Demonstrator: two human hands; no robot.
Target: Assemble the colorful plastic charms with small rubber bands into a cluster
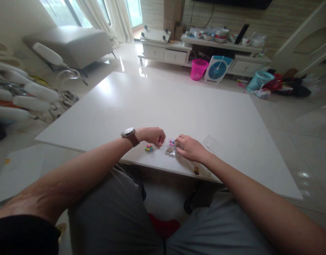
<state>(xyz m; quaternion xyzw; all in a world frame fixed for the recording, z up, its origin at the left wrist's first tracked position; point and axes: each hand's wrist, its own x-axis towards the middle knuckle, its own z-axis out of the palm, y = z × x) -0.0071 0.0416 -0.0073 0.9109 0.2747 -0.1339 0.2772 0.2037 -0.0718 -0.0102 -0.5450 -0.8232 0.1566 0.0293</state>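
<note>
A small clear plastic compartment box (170,153) lies near the table's front edge, with pink-and-blue and brownish little pieces inside. My right hand (190,147) rests over its right side, fingers bent and gripping it, so part of the box is hidden. Just left of the box, my left hand (153,136) hovers low over the table with its fingers curled in; whatever they may hold is too small to make out. Below that hand sits a cluster of colourful small pieces (148,148). A yellow-and-dark little figure (196,170) lies at the front edge, below my right wrist.
A flat clear lid (211,143) lies right of my right hand on the white table (178,102). White chairs (38,95) stand at the left. Beyond the table are a pink basket (199,69), a blue fan (218,68) and a low cabinet (176,56).
</note>
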